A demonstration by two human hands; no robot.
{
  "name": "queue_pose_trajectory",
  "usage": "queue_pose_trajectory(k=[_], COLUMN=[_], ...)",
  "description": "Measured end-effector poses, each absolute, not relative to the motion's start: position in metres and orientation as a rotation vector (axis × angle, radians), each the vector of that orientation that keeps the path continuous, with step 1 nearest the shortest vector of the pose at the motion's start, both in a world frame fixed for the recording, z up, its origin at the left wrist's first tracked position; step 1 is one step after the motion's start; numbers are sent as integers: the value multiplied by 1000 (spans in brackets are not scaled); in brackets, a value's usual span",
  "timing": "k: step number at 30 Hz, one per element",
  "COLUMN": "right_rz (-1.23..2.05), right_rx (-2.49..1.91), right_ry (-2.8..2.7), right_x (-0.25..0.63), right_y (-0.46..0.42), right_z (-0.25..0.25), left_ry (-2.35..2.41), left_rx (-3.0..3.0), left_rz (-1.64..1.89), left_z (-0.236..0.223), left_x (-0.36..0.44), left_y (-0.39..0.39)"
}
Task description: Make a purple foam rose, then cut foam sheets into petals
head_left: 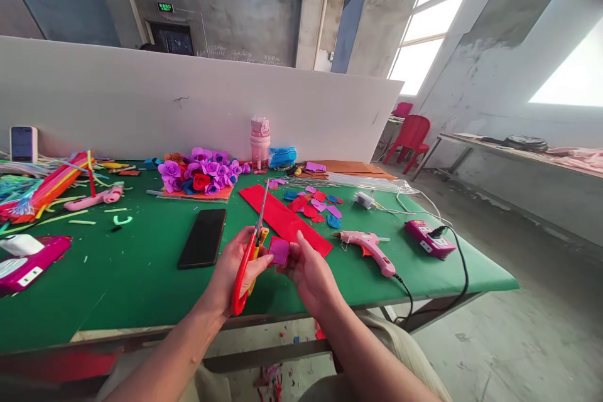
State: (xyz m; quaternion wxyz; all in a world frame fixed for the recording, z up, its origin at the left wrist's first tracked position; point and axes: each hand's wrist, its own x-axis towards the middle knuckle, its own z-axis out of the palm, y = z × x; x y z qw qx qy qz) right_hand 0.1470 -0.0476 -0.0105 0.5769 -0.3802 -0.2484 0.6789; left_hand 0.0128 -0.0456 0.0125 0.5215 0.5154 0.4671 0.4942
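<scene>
My left hand is closed round red-and-yellow-handled scissors, whose blades point up and away over the green table. My right hand pinches a small magenta felt piece right beside the scissor handles. Both hands hover above the table's near edge. A long red felt strip lies just beyond them.
A black phone lies left of my hands. A pink glue gun and a pink power strip lie to the right. Purple and red felt flowers, a pink bottle, cut felt scraps and coloured strips sit farther back. Red chairs stand beyond.
</scene>
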Motion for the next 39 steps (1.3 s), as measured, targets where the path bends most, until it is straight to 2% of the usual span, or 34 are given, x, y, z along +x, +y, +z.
queue_pose_trajectory(k=[7,13,22,27,39], right_rz=[1524,1470,1313,1333,1398], right_rx=[-935,-922,-915,-884,-881], right_ry=[-776,-702,-903,-924,-945], right_x=[148,156,181,180,174], right_y=[-53,-47,-44,-48,-50], right_z=[-8,-11,-7,-2,2], left_ry=[1114,1114,1327,1458,1503], left_rx=[1276,1439,2018,2236,2367], left_rz=[1169,1142,637,394,336], left_z=[12,6,15,25,18], left_x=[19,10,-12,-8,-7], left_y=[-47,-44,-74,-83,-81])
